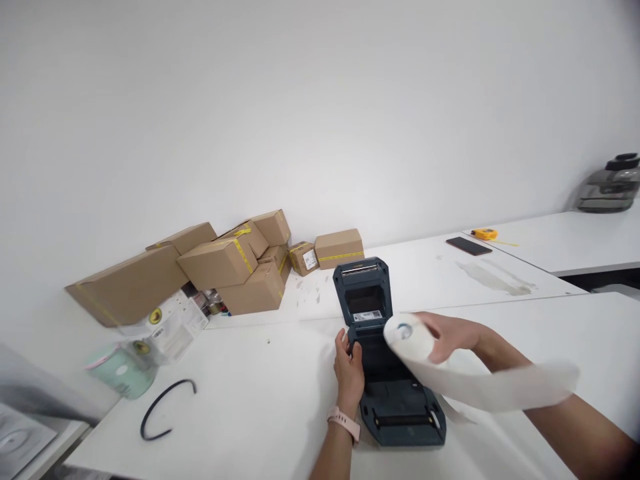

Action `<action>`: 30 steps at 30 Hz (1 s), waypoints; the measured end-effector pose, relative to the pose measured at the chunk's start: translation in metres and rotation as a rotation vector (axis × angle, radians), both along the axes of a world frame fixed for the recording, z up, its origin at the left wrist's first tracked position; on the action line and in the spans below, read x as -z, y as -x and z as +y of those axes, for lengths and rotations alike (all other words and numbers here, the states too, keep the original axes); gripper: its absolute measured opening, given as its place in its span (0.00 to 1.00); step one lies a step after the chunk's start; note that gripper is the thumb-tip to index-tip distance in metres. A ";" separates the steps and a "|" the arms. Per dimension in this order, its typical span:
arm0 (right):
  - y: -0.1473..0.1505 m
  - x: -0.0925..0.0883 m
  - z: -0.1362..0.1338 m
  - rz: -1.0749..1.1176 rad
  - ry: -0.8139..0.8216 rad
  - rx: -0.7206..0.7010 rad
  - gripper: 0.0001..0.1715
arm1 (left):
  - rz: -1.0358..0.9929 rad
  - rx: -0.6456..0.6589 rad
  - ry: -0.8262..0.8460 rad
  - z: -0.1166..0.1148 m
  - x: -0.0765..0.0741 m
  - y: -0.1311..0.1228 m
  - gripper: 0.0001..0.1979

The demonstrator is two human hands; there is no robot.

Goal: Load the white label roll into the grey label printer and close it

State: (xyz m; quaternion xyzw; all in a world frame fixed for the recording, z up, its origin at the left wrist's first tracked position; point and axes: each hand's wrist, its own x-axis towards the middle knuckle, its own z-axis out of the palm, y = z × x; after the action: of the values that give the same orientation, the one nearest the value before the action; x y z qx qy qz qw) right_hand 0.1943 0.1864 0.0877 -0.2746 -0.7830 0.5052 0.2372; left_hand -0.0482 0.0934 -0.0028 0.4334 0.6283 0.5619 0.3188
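Observation:
A dark blue label printer [395,373] stands on the white table with its lid [363,290] swung up and back. My left hand [350,368] grips the printer's left side near the hinge, fingers curled over the edge. In my right hand [447,335] is a roll of white label paper [410,337], held over the right rim of the printer's open bay. From the roll a loose strip of paper [500,388] trails to the right, in front of my right forearm and blurred at its end. The roll hides part of the bay.
Cardboard boxes [253,291] are piled at the back left, with a mint green container [125,370] and a black curved strip [159,408] nearer. A phone [469,246], a yellow tape measure [484,234] and a clear jug [607,190] lie or stand at the right.

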 end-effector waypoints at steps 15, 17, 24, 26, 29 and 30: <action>0.099 0.032 0.018 -0.599 -0.373 -0.214 0.37 | 0.045 -0.024 0.082 -0.002 -0.008 -0.001 0.26; 0.101 0.040 0.021 -0.602 -0.386 -0.206 0.38 | 0.058 -0.029 0.062 -0.002 -0.008 -0.001 0.25; 0.102 0.045 0.018 -0.593 -0.445 -0.180 0.46 | 0.156 -0.042 0.041 -0.002 -0.008 0.000 0.17; 0.103 0.040 0.013 -0.648 -0.445 -0.180 0.50 | 0.153 -0.032 0.044 -0.001 -0.009 0.000 0.17; 0.097 0.026 0.004 -0.554 -0.414 -0.141 0.51 | 0.144 -0.007 0.052 -0.001 -0.014 0.000 0.20; 0.092 0.019 0.000 -0.478 -0.395 -0.125 0.48 | 0.140 0.007 0.052 -0.003 -0.015 -0.001 0.21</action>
State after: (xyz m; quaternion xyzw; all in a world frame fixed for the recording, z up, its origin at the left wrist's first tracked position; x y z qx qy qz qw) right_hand 0.1020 0.1867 0.0691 -0.2859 -0.9148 0.2782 0.0636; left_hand -0.0475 0.0909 0.0125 0.4653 0.6621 0.5125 0.2873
